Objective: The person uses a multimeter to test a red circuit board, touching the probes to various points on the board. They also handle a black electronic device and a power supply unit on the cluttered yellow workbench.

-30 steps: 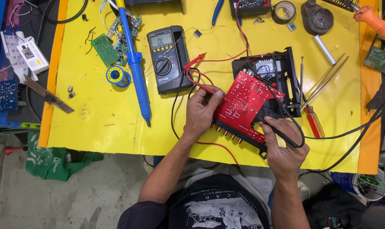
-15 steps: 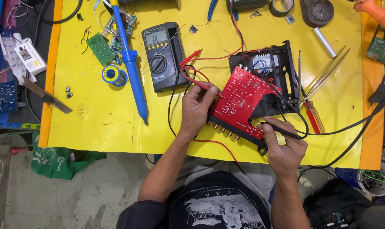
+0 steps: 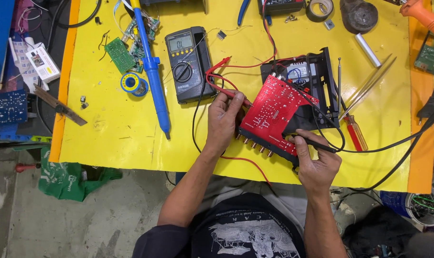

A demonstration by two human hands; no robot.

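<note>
A red circuit board [image 3: 274,114] lies tilted against a black chassis [image 3: 317,79] on the yellow table [image 3: 121,138]. My left hand [image 3: 224,119] grips a red probe [image 3: 233,95] whose tip touches the board's left edge. My right hand [image 3: 315,160] pinches a black probe [image 3: 317,142] at the board's lower right corner. Red and black leads run from both probes toward the dark grey multimeter [image 3: 189,64] just left of the board.
A blue desoldering pump [image 3: 152,71], a green circuit board [image 3: 120,55] and a solder reel [image 3: 132,83] lie left of the meter. Tweezers [image 3: 369,83], a red-handled screwdriver [image 3: 355,131], a tape roll [image 3: 320,8] and cables crowd the right side. The table's front edge runs by my torso.
My left hand has shifted a little along the board's left edge with the red probe. My right hand has slid the black probe closer to the board's corner.
</note>
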